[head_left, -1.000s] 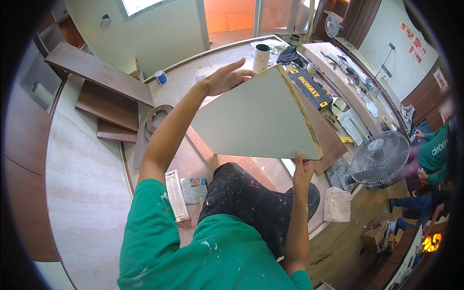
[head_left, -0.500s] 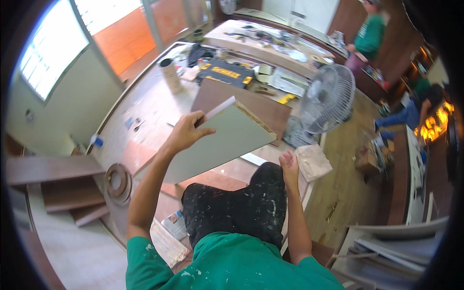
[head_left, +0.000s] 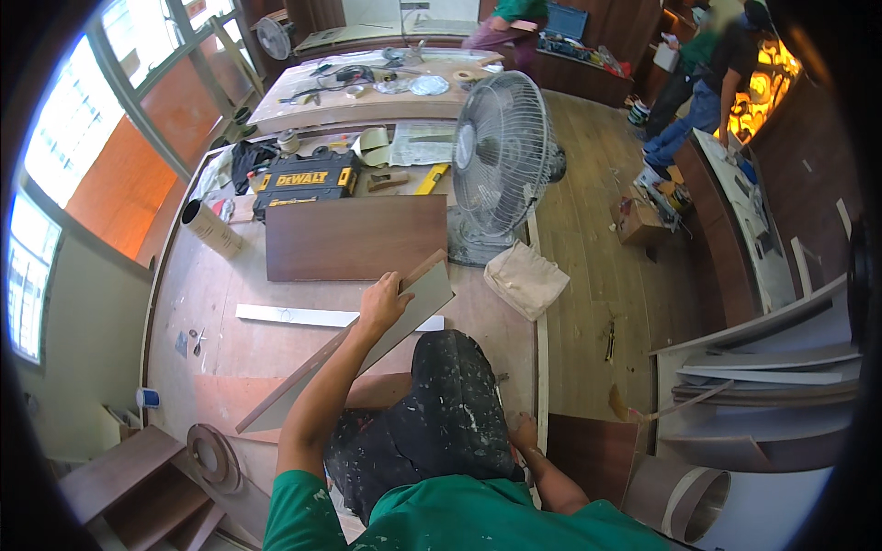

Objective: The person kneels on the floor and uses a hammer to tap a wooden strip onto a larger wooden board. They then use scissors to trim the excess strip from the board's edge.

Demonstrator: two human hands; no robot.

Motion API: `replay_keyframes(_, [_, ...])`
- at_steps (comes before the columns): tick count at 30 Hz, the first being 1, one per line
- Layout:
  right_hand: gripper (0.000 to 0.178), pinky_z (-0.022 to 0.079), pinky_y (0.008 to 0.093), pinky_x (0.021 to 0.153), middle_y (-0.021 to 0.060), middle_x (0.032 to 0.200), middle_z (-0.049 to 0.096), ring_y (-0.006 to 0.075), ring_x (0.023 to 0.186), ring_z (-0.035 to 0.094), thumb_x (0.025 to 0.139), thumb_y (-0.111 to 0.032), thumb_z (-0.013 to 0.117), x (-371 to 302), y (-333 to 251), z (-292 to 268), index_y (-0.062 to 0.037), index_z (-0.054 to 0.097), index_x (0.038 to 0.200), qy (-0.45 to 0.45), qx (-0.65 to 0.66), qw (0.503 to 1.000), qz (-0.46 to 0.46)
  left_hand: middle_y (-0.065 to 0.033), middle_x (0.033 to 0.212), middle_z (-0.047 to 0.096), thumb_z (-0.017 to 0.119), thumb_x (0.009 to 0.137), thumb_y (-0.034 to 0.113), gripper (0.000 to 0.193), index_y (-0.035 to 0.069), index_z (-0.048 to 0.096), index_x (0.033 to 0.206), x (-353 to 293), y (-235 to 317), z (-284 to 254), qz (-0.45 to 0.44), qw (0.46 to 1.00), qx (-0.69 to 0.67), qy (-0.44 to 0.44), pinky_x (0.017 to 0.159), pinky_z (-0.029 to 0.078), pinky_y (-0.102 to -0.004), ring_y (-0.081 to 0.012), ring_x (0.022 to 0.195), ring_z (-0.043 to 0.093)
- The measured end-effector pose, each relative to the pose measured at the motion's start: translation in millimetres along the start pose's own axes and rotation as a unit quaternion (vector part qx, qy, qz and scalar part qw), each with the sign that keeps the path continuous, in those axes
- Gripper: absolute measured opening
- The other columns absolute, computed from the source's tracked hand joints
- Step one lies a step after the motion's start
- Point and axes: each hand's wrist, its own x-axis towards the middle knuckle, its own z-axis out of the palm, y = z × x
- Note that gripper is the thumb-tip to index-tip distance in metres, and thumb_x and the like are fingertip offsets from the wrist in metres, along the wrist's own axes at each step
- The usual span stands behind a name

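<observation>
The left hand (head_left: 384, 306) holds a board (head_left: 416, 309) by its upper long edge, the fingers closed over that edge and the thumb on the pale grey face. The board stands tilted in front of the person's left thigh, slanting from the fan side down toward the lower left; the left forearm crosses in front of part of it. The right hand (head_left: 524, 433) is low beside the right thigh, near the edge of the platform (head_left: 207, 289); its fingers are partly hidden, and I cannot tell whether they hold anything. Dark trousers (head_left: 459, 404) speckled with paint cover the person's legs.

Just beyond the board, a white strip (head_left: 294, 315) lies across the platform, partly hidden behind it. Further on is a flat brown panel (head_left: 358, 241), and past that a black and yellow tool case (head_left: 308, 188), with a wooden hand plane (head_left: 388, 181) and a yellow level (head_left: 432, 179) to its right. A cardboard tube (head_left: 216, 231) stands left of the panel. A fan (head_left: 501, 151) is at the platform's right side, with a beige cloth (head_left: 525, 280) near its base. At the lower left lies a brown ring-shaped roll (head_left: 213, 456). Beyond the case, a worktop (head_left: 367, 106) carries tools and cables. Two co-workers stand together at the upper right.
</observation>
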Motion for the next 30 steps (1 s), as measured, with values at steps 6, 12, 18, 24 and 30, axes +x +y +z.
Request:
replay_keyframes(6, [0.067, 0.048, 0.0546, 0.103, 0.0277, 0.135, 0.054, 0.0447, 0.124, 0.056, 0.092, -0.047, 0.072, -6, -4, 20, -0.0013, 0.052, 0.138, -0.142, -0.014, 0.985, 0.096, -0.0205, 0.106, 0.066, 0.079, 0.086, 0.026, 0.037, 0.001, 0.059, 0.105, 15, -13, 47, -0.001, 1.000, -0.006, 0.021, 0.081, 0.053, -0.0519, -0.0432, 0.096, 0.068])
replay_keyframes(12, [0.059, 0.049, 0.0546, 0.102, 0.0276, 0.134, 0.053, 0.0445, 0.123, 0.057, 0.093, -0.033, 0.070, 6, -2, 29, 0.0005, 0.049, 0.138, -0.142, 0.004, 0.980, 0.136, -0.0201, 0.106, 0.067, 0.078, 0.087, 0.025, 0.035, 0.002, 0.059, 0.106, 20, -13, 60, -0.009, 1.000, -0.009, 0.027, 0.080, 0.054, -0.0514, -0.0424, 0.096, 0.068])
replay_keyframes(18, [0.045, 0.053, 0.0496, 0.089, 0.0241, 0.106, 0.067, 0.0426, 0.099, 0.068, 0.087, -0.024, 0.072, -2, -5, 2, 0.0017, 0.054, 0.119, -0.097, 0.079, 0.988, 0.094, -0.0194, 0.106, 0.069, 0.074, 0.090, 0.030, 0.035, 0.003, 0.060, 0.107, 16, -32, 47, -0.013, 1.000, 0.007, 0.002, 0.080, 0.055, -0.0519, -0.0419, 0.095, 0.069])
replay_keyframes(24, [0.029, 0.047, 0.0325, 0.050, 0.0021, 0.067, 0.053, 0.0157, 0.055, 0.057, 0.106, -0.033, 0.059, 17, -42, -59, -0.0045, 0.058, 0.104, -0.106, 0.306, 0.945, -0.035, -0.0191, 0.092, 0.073, 0.071, 0.093, 0.042, 0.038, 0.006, 0.062, 0.102, -29, -66, 21, -0.053, 0.996, 0.070, -0.032, 0.075, 0.055, -0.0514, -0.0417, 0.086, 0.071])
replay_keyframes(30, [0.040, 0.040, 0.0262, 0.043, -0.0018, 0.063, 0.050, 0.0075, 0.046, 0.049, 0.109, -0.040, 0.052, 35, -208, -185, -0.0013, 0.062, 0.111, -0.128, 0.339, 0.910, -0.204, -0.0199, 0.084, 0.073, 0.071, 0.092, 0.048, 0.044, 0.006, 0.063, 0.098, -73, -93, -8, -0.101, 0.989, 0.101, -0.038, 0.074, 0.055, -0.0508, -0.0400, 0.082, 0.072])
